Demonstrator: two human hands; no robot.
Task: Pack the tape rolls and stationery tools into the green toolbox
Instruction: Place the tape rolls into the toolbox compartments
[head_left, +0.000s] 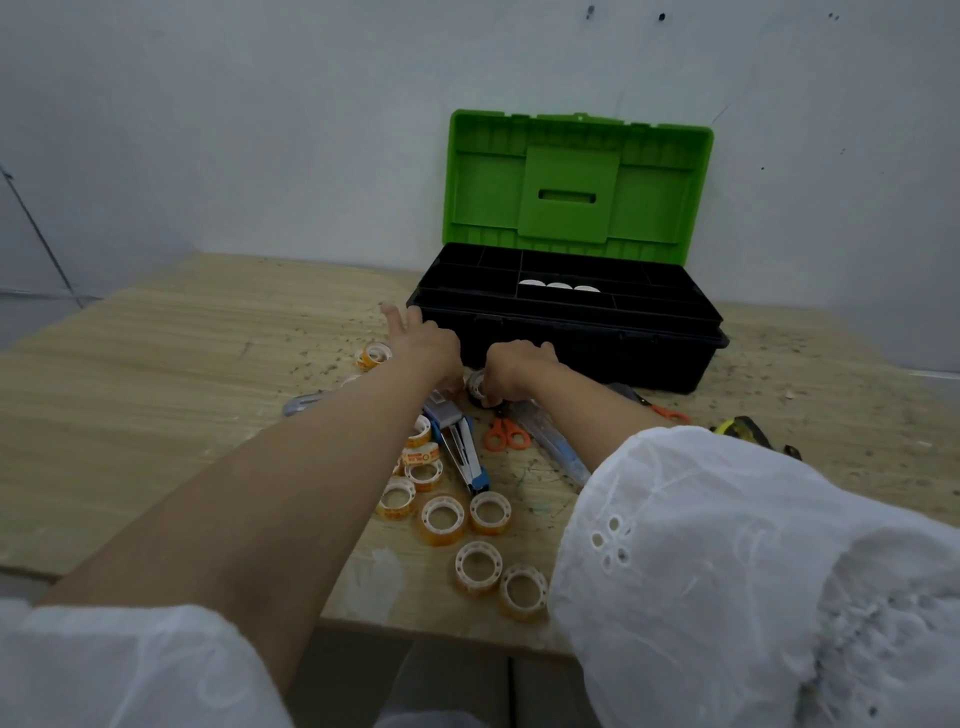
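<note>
Head view, from my remote seat: the toolbox (566, 332) sits on the table (156, 389) at about 1 o'clock from frame centre, against the wall, with its green lid (576, 182) standing upright and open. Three white rolls (558, 286) lie side by side in a middle compartment of its black tray. My left hand (421, 343) reaches toward 12 o'clock with fingers straight and spread, its tips at the box's near left corner, holding nothing. My right hand (514, 369), just at 3 o'clock of the left one, curls its fingers round a tape roll (475, 384) right in front of the box. Loose rolls (441, 519) are scattered at 6 o'clock of the hands, beside a blue stapler (462, 447), orange scissors (506, 434) and a cutter knife (550, 441). One more roll (373, 355) lies at 9 o'clock of the left hand.
</note>
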